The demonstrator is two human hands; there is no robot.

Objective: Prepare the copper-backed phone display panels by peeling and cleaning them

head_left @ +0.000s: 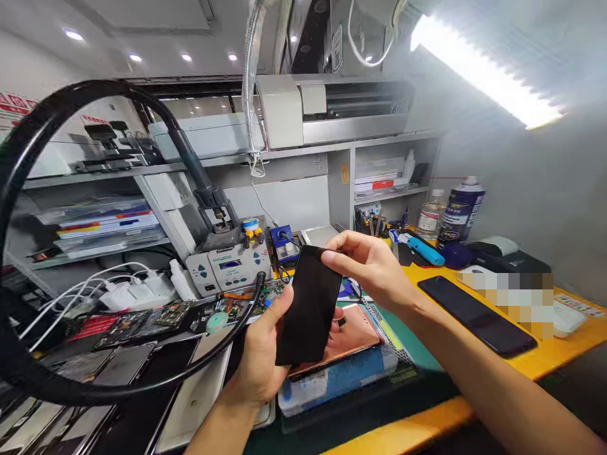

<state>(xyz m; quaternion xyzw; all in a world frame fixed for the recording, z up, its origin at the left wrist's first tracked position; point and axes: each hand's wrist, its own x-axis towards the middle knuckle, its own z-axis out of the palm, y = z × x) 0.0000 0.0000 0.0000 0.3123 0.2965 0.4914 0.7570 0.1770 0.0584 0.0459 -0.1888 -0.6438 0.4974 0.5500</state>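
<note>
A black smartphone [310, 309], its dark face turned up, is held tilted above the middle of the bench. I cannot tell whether it is a whole phone or only its screen. My left hand [265, 354] grips its left edge, thumb along the side and fingertips showing at the right edge. At the top right corner my right hand [365, 262] is closed, thumb on the face and the other fingers behind. Beneath lies a shiny rose-gold panel [355, 332], partly hidden by the phone, on a blue and grey pad [341, 379].
Another dark phone [477, 316] lies on the yellow bench at right. A black hose [190, 373] loops across the left, over several phones. Behind stand a grey soldering station [230, 268], circuit boards [173, 316], a blue spray can [459, 212] and a clear bottle [430, 215].
</note>
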